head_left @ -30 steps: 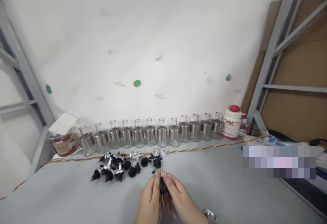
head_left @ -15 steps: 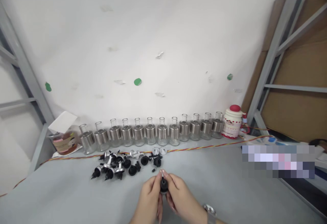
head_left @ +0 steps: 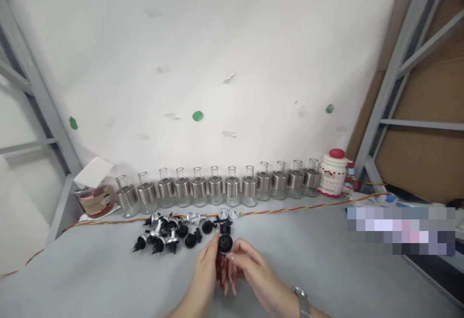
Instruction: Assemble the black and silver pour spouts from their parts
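Observation:
A black pourer cap with a silver rim is held between my two hands, its round dark face turned up toward me. My left hand grips it from the left, thumb along its side. The fingers of my right hand close on its right and lower edge, with other fingers curled beneath. Just beyond my hands lies a pile of similar black and silver pourer caps, some on their sides. Two clear discs lie at the pile's right end.
Several glass bottles with steel sleeves stand in a row along the wall. A red-and-yellow twisted cord runs in front of them. At the left is a jar with white paper on it; at the right, a decorated canister.
The pourer cap has turned from nozzle-up to showing its round face, and has moved forward and slightly left. My fingers have shifted around it, the right hand now lower on it.

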Available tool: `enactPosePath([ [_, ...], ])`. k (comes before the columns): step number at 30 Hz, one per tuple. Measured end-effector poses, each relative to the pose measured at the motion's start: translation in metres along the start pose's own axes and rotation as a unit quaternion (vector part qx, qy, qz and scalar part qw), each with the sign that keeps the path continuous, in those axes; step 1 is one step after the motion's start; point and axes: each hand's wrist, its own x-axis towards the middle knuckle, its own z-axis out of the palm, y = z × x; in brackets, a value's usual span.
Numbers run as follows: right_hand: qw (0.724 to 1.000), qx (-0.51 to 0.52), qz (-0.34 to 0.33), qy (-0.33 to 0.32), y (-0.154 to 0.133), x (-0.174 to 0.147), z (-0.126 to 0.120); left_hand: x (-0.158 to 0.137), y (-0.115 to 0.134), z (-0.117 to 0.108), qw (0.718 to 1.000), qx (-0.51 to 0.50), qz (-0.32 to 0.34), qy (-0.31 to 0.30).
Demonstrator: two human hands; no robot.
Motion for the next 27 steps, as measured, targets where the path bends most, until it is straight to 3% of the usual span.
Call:
enactPosePath([
  [3, 1.0, 0.003, -0.003, -0.028, -0.004, -0.001, -0.002, -0.002, 0.003, -0.002, 1.0, 0.0, 0.002, 0.004],
  [9, 1.0, -0.011, 0.006, -0.012, -0.001, -0.001, -0.008, -0.009, 0.001, -0.002, 0.994, 0.069, 0.065, -0.061],
  [19, 0.999, -0.016, 0.034, 0.004, -0.008, -0.003, -0.009, -0.013, 0.001, -0.004, 0.98, 0.129, 0.143, -0.055],
  [24, 0.998, -0.063, 0.022, -0.013, -0.006, -0.001, -0.012, -0.013, 0.003, -0.004, 0.985, 0.098, 0.107, -0.095],
  [27, 0.994, -0.103, 0.001, -0.039, -0.008, -0.002, -0.012, -0.012, 0.003, -0.004, 0.989, 0.082, 0.089, -0.087],
])
